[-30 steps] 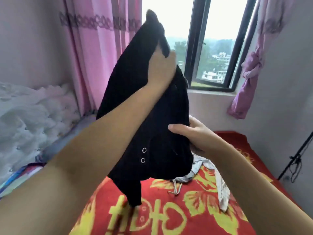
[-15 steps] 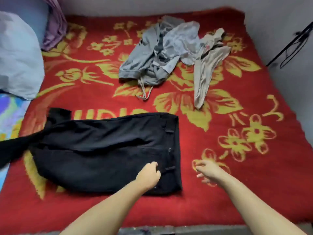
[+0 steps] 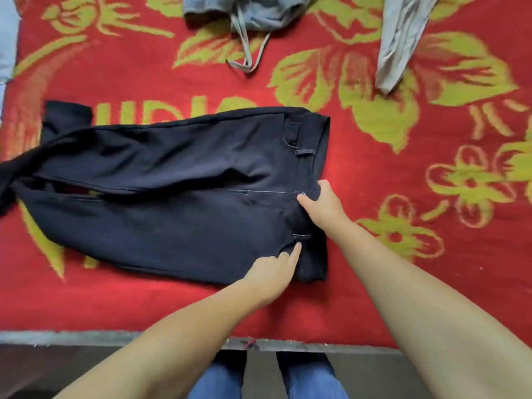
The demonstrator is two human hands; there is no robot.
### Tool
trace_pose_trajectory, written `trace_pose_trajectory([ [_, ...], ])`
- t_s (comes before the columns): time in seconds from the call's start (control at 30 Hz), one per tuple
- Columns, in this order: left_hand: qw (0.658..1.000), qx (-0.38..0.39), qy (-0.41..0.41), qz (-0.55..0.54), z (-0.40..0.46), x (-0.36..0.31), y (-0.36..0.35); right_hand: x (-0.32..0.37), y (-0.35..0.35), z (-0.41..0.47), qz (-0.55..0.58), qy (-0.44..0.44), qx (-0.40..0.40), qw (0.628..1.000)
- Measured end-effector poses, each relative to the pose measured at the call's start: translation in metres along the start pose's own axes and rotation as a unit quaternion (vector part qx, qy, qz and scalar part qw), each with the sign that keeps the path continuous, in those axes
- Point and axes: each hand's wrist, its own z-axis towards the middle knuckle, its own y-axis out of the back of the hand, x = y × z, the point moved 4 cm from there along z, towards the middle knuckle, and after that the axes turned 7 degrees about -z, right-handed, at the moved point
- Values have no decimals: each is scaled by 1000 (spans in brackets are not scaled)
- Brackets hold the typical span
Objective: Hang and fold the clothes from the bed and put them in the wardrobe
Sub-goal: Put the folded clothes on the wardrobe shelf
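Observation:
A pair of black trousers (image 3: 172, 211) lies flat on the red blanket (image 3: 417, 283), waistband to the right and legs running off to the left. My right hand (image 3: 322, 203) pinches the waistband near its button, thumb on top and fingers curled over the edge. My left hand (image 3: 273, 269) rests on the near side of the trousers, its index finger stretched out and touching the cloth by a belt loop. A grey garment with drawstrings (image 3: 253, 12) and a pale grey garment (image 3: 400, 38) lie at the far side of the bed.
The bed's near edge (image 3: 86, 336) runs across the bottom, with my legs in blue jeans (image 3: 218, 381) standing against it. A pale pillow (image 3: 5, 38) shows at the far left. Yellow flower patterns cover the blanket.
I have leaned closer over the bed. My right hand moved from the blanket onto the waistband and took hold of it. My left hand slid right along the trousers, index finger now out.

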Motion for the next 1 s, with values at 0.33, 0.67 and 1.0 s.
trace_pose_trajectory([
  [0.33,929,78,-189,-308,-18,-190,69,-111,209,-80,-210,-74,-195,955],
  [0.67,939,-124,124,-296,-54,65,58,-27,98,-71,-255,-33,-167,952],
  [1.0,879,-180,402,-184,-126,335,-17,157,-155,-32,-346,236,53,906],
])
